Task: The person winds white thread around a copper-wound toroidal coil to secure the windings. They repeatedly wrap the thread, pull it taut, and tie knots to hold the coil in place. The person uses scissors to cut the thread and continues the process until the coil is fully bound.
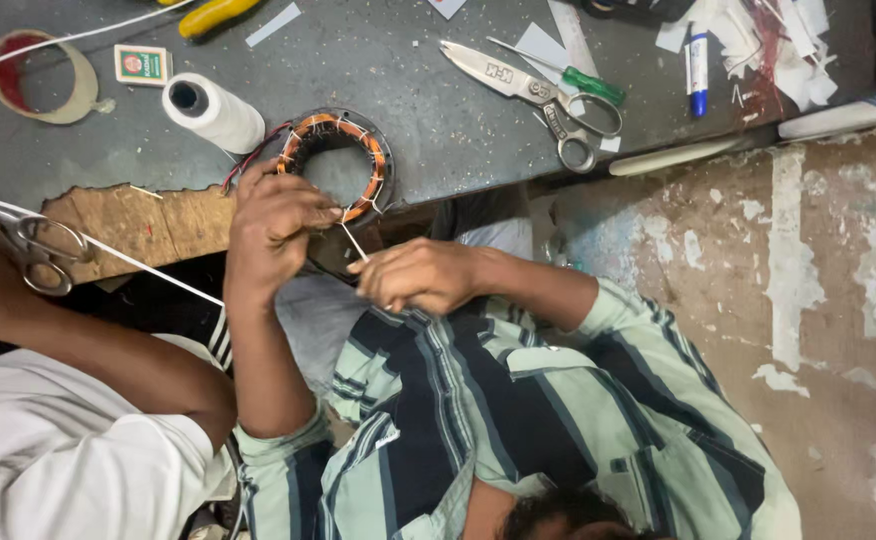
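1. Stator (336, 160) (a steel ring with copper winding around its inside) lies at the near edge of the grey bench (408, 130), partly overhanging it, just in front of the person in the striped shirt.
2. The left hand (273, 230) is curled over the ring's near left side, with its fingers closed on the winding and hiding that stretch.
3. The right hand (418, 275) is a tight fist just below the ring. A thin white cord (354, 241) runs taut from it up to the winding, though I cannot tell how the cord sits inside the fist.
4. Short white ties show at several spots around the copper, along the top and right. By my reading, much of the visible ring is already bound, and the part at the hands is the stretch in work. How much is left under the left hand cannot be seen.
5. A spool (216, 112) of white cord stands just left of the stator, and red leads trail from the ring toward it.
6. Further back on the bench lie scissors (543, 95), a green screwdriver (586, 82), a blue marker (697, 60), a tape roll (43, 78) and paper scraps.
7. At the left a co-worker in white holds a second pair of scissors (43, 250), well apart from the stator.
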